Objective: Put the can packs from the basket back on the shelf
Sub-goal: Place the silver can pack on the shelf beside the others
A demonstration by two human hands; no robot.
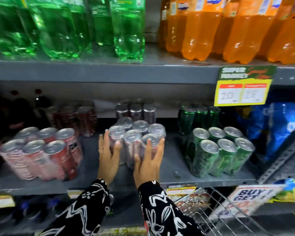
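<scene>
Your left hand (107, 155) and right hand (149, 162) press straight, spread fingers (148, 147) against the purple can six-pack (136, 129). It stands mid-shelf (174, 159), with bare gaps between it and the red six-pack (39, 150) and green six-pack (218, 154).

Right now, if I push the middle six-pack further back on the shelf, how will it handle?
The shrink-wrapped six-pack should probably slide as one stiff block, not roll. Six cans likely feel heavy for the size. The glossy film may slip under the left hand and right hand; pushed high, it could tip.
</scene>
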